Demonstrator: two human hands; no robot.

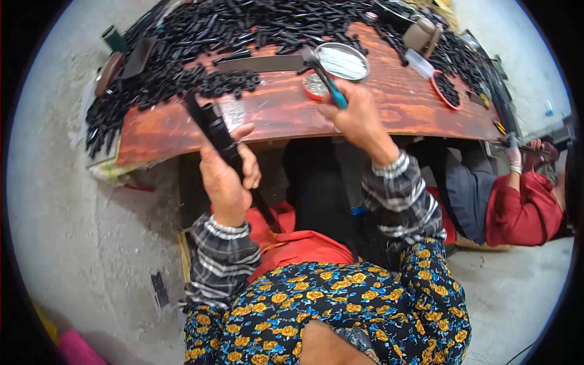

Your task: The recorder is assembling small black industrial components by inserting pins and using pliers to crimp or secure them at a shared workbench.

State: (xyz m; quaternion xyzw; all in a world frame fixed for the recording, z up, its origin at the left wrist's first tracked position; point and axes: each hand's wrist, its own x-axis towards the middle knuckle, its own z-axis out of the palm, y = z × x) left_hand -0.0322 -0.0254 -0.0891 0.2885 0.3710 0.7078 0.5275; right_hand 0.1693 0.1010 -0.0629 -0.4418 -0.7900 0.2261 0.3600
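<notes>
Nearby, a red bowl behind the hammer, black parts beyond.

Both forearms are stretched forward from the lower part of the view, the left forearm and the right forearm each covered by a black-and-white plaid sleeve gathered at the wrist. The left hand is curled in a grip, with one digit extended toward the right. The right hand is held farther forward, closed in a fist-like grip, its back turned largely upward. The two hands are held well apart.
</notes>
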